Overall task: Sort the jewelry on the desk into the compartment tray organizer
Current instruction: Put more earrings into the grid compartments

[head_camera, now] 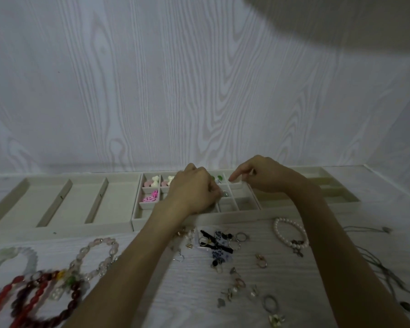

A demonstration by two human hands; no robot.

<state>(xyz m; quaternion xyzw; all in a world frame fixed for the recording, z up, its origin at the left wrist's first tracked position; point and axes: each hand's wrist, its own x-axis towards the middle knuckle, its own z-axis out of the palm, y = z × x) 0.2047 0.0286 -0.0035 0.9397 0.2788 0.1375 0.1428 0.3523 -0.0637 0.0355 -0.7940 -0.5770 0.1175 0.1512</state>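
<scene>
Far to the left of the left grip, on the pale wood-grain surface (294, 268), lie a cloudy white beaded bracelet (14, 259), a heap of dark red and bright red beaded bracelets (33, 301) and a clear pink crystal bead bracelet (97, 259), all blurred toward the edge. Beyond them, along the back of the surface, sits the beige velvet tray with three long compartments (57, 200), and just beside it the beige velvet compartment tray organizer (137, 214) with its grid of small cells; the cells left of the left grip hold pink and cream bow-shaped charms (152, 182) and a bright pink charm (150, 197). The left hand (192, 190) hovers over the middle cells, its fingers curled and pinching a small silver-coloured piece (224, 193) that I cannot make out clearly. Just past its knuckles, small green beads (217, 178) show in a back cell. To the right, the right hand (263, 175) is over the organizer's right cells, index finger pointing leftward and down, the other fingers curled; whether it holds anything I cannot tell. Nearer the viewer, between the forearms, a scatter of small rings and earrings (225, 247) lies on the surface, including black pieces and gold-toned rings. Below the right grip rests a white pearl bracelet with a dark charm (289, 235), and further right a thin grey cord necklace (376, 256) trails toward the edge, with another beige sectioned tray (336, 190) behind it.
</scene>
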